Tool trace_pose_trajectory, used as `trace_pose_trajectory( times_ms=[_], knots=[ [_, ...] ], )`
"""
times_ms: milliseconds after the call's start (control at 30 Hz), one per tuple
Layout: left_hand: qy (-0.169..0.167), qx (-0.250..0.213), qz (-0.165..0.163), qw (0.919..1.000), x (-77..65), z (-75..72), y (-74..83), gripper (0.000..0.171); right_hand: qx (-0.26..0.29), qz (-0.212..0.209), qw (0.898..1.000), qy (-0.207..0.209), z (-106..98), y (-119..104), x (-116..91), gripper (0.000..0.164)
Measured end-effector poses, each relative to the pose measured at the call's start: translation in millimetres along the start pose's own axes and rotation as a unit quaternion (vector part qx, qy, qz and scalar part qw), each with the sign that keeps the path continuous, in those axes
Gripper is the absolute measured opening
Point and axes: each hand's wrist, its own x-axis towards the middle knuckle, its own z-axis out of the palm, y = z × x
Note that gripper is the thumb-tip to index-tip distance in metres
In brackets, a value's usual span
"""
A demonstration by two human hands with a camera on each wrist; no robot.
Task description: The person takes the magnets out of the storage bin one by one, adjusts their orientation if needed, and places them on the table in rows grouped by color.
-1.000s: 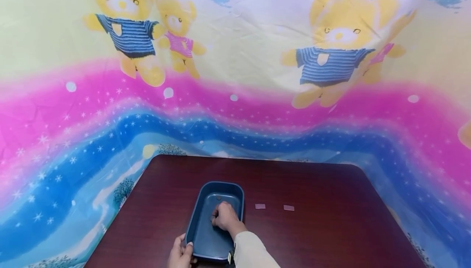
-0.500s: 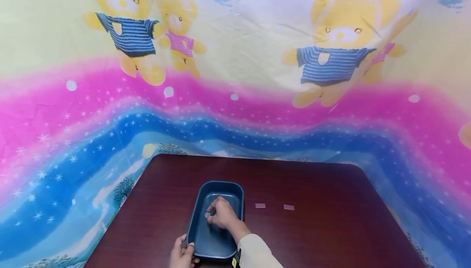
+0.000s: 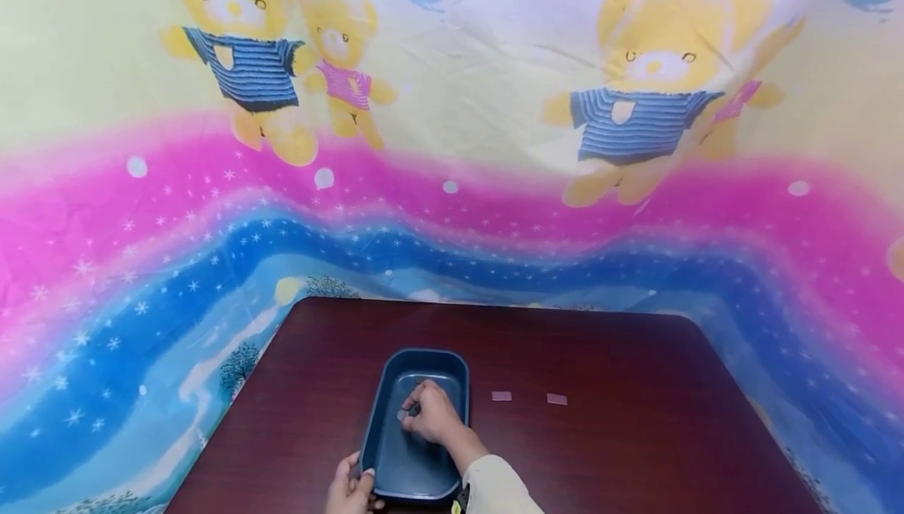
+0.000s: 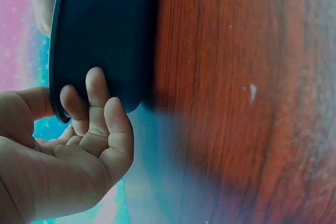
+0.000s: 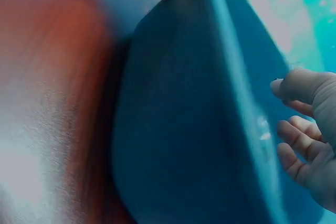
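A dark blue rectangular tray (image 3: pixel 418 490) stands on the table, its long side running away from me. My left hand (image 3: pixel 350 486) grips its near left corner; in the left wrist view the thumb lies at the rim and the fingers press the outer wall (image 4: pixel 100 19). My right hand (image 3: pixel 432 413) reaches inside the tray, over the middle of its floor. Between its thumb and fingers it pinches a small round silvery disc that looks like a coin (image 3: pixel 401 415). In the right wrist view the right hand (image 5: pixel 310 135) shows beyond the tray's wall (image 5: pixel 173 103), with the disc hidden.
Two small pinkish rectangular pieces (image 3: pixel 501 396) lie apart on the dark red-brown table (image 3: pixel 621 451), right of the tray. Behind the table hangs a bear-printed cloth (image 3: pixel 452 247). The right forearm, in a pale sleeve (image 3: pixel 497 486), crosses the tray's near right side.
My right hand has moved slightly left and away from me in the tray, and the disc has come into sight at its fingertips. The left hand keeps its grip on the corner.
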Motion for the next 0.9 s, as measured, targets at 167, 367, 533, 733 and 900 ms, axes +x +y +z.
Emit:
trace_pose_trajectory(
  times_ms=[167, 367, 533, 733, 900],
  knots=[
    [0.015, -0.010, -0.004, 0.9998, -1.8, -3.4, -1.2, 0.041, 0.003, -0.050, 0.999, 0.007, -12, 0, -11, 0.013],
    [0.005, -0.019, -0.002, 0.9998, -3.2, -0.5, -1.8, 0.040, 0.034, -0.044, 0.998, 0.024, -30, 9, -32, 0.013],
    [0.012, -0.012, -0.007, 0.9998, -2.5, 3.3, 0.4, 0.040, 0.052, -0.056, 0.996, 0.047, -43, 12, -44, 0.013],
    [0.026, -0.028, 0.002, 0.9993, -0.4, 7.6, 1.0, 0.041, 0.066, -0.060, 0.994, 0.064, -58, 17, -52, 0.016],
    [0.032, -0.030, 0.002, 0.9990, 1.3, 9.3, -0.6, 0.041, 0.088, -0.057, 0.992, 0.070, -68, 28, -62, 0.016]
  ],
)
